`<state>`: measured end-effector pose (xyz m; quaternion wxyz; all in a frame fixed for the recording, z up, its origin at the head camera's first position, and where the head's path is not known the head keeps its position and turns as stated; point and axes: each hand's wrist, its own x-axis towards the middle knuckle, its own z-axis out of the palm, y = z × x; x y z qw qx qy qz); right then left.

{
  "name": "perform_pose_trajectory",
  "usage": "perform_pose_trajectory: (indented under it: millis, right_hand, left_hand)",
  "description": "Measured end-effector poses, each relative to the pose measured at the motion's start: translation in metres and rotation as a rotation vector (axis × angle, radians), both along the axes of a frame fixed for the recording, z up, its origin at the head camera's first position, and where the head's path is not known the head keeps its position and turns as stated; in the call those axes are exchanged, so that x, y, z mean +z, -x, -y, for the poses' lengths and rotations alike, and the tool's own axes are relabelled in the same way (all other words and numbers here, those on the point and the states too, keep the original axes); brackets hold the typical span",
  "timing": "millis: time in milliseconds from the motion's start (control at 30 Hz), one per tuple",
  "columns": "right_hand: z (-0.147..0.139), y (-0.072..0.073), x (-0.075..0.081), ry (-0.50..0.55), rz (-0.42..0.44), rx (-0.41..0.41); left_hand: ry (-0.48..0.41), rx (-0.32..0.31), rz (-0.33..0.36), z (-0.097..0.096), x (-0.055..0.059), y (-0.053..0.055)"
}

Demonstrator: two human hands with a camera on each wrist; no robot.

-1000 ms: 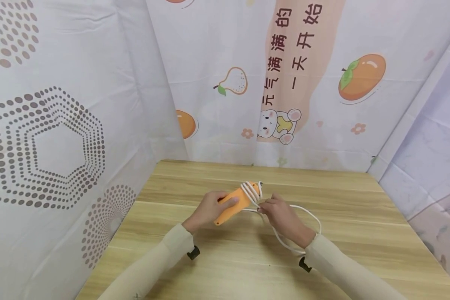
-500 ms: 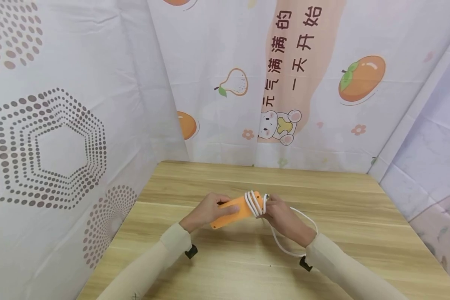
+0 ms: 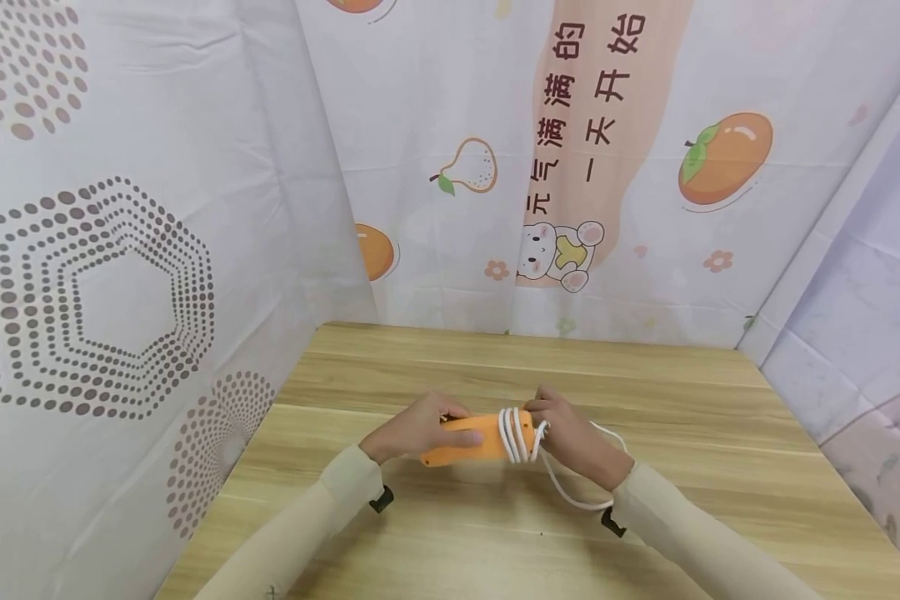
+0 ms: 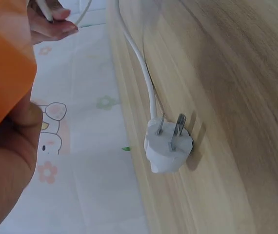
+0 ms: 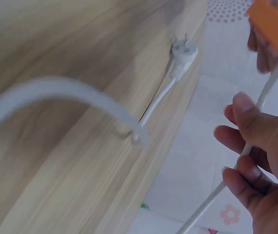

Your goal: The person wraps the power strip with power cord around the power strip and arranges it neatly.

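Note:
My left hand (image 3: 416, 429) grips the left part of an orange power strip (image 3: 489, 429), thumb across its flat face. Several turns of white cord (image 3: 512, 437) wrap the strip's right end. Just off that end, my right hand (image 3: 570, 429) holds the cord; in the right wrist view the cord passes between the thumb and fingers (image 5: 246, 112). From the right hand the cord hangs in a loop toward the right sleeve. A white plug (image 4: 168, 148) with metal prongs lies on the table in the left wrist view, its cord trailing away behind it.
The wooden table (image 3: 480, 550) spreads under both hands. A printed white curtain (image 3: 435, 92) stands along its back edge, and more curtain (image 3: 270, 167) runs down the left side. Black straps (image 3: 382, 499) sit at both wrists.
The power strip has turned from a steep slant to nearly level, its wrapped end swinging down. My right hand has shifted slightly right and round to the far side of that end with the cord.

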<state>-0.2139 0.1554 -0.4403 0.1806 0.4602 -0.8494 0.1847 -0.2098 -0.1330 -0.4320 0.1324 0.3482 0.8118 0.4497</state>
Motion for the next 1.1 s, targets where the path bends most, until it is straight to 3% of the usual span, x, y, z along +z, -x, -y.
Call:
perform_pose_trajectory:
  millis: [67,167,267,500,867,1100]
  right_hand:
    - [-0.001,0.002,-0.001,-0.017,-0.027,0.000]
    - [-0.003,0.004,-0.002,-0.038,-0.068,-0.002]
    - [-0.003,0.005,-0.002,-0.064,-0.117,-0.008]
    - [0.001,0.004,0.001,-0.116,-0.170,-0.034]
    - [0.010,-0.003,0.008,-0.154,-0.217,-0.051]
    - [0.015,-0.006,0.008,-0.139,-0.249,-0.084]
  left_hand:
    - [0.055,-0.056,-0.037,-0.003,0.000,-0.002]
    - [0.180,-0.126,-0.160,-0.011,0.001,-0.007]
    - [0.293,-0.136,-0.299,-0.019,0.001,-0.010]
    - [0.476,-0.036,-0.488,-0.028,-0.003,-0.014]
    - [0.586,0.142,-0.599,-0.035,-0.007,-0.021]
    - [0.584,0.227,-0.619,-0.039,-0.010,-0.021]
